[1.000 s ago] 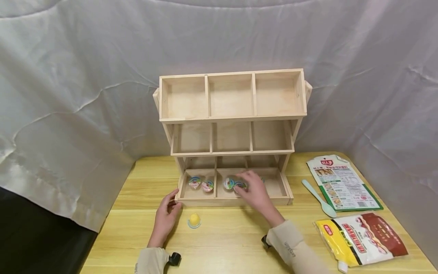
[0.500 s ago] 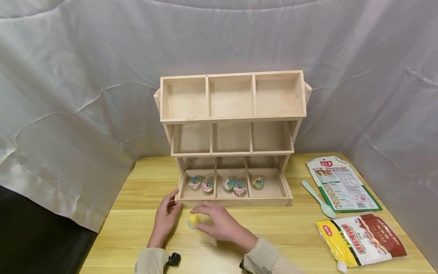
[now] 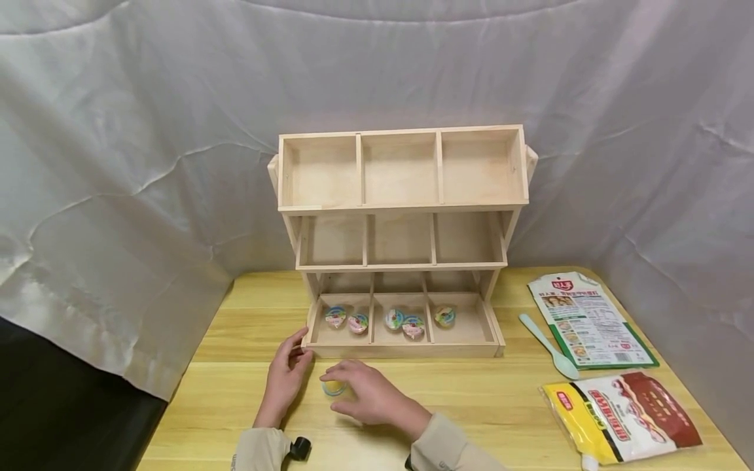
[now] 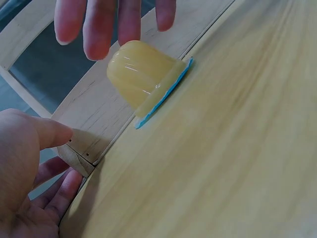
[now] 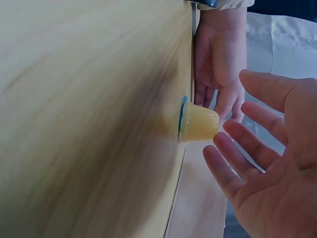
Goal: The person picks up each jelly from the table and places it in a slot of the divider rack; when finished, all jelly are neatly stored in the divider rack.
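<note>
A yellow jelly cup with a blue rim stands upside down on the wooden table, just in front of a three-tier wooden shelf. My right hand reaches over it with fingers spread. In the right wrist view, the fingertips are right at the cup's raised end, and the thumb stays apart. My left hand holds the shelf's front left corner, thumb on the front face and fingers along the side. Several jelly cups lie in the lowest tier: two at left, two in the middle, one at right.
To the right lie a pale green spoon, a white and green food packet and a yellow, white and red-brown pouch with a white cap. A grey curtain hangs behind the shelf and at the sides.
My right hand has left the shelf's lowest tier and come forward and left to the jelly cup on the table, uncovering a cup in the right compartment. The left hand stays put.
</note>
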A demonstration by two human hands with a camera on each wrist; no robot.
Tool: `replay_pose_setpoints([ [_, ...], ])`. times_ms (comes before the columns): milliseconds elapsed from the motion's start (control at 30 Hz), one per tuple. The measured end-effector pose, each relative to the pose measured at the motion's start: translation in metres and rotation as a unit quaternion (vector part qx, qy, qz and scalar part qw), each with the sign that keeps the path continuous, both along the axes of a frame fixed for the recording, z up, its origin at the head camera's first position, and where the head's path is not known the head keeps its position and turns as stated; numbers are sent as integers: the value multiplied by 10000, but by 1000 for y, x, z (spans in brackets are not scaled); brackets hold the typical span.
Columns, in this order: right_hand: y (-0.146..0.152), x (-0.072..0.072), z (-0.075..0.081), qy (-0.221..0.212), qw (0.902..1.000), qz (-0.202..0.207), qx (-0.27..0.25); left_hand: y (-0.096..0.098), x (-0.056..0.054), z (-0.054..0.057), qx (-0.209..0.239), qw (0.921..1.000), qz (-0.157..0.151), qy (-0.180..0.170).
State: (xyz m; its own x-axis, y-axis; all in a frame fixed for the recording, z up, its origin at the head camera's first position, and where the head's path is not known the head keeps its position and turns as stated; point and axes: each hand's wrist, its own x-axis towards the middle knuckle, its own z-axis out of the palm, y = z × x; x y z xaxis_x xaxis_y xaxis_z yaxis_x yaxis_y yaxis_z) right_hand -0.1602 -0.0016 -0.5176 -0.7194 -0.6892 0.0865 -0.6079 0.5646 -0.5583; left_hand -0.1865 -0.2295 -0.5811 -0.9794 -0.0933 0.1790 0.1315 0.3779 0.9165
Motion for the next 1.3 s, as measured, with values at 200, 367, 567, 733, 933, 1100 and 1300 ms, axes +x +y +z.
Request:
replay_pose_setpoints([
  [200, -3, -3, -4, 125, 9997, -133, 166, 0, 0, 0, 31, 10000, 13, 29],
  [367, -3, -6, -6, 90, 9994, -214, 248, 0, 0, -2, 47, 10000, 3, 31],
  [567, -4, -8, -7, 102, 9994, -279, 149, 0, 1, -2, 60, 10000, -10, 3],
  [733, -4, -12, -7, 152, 9992, -341, 144, 1, 0, 0, 31, 10000, 11, 27],
  [933, 0, -18, -8, 196, 9992, -351, -14, 1, -1, 1, 13, 10000, 37, -19],
  [1100, 4, -22, -9, 189, 9993, -318, -64, 1, -1, 1, -22, 10000, 67, -33],
  [1300, 5, -21, -9, 150, 9993, -315, -96, 1, -1, 0, -34, 9999, 100, 2],
])
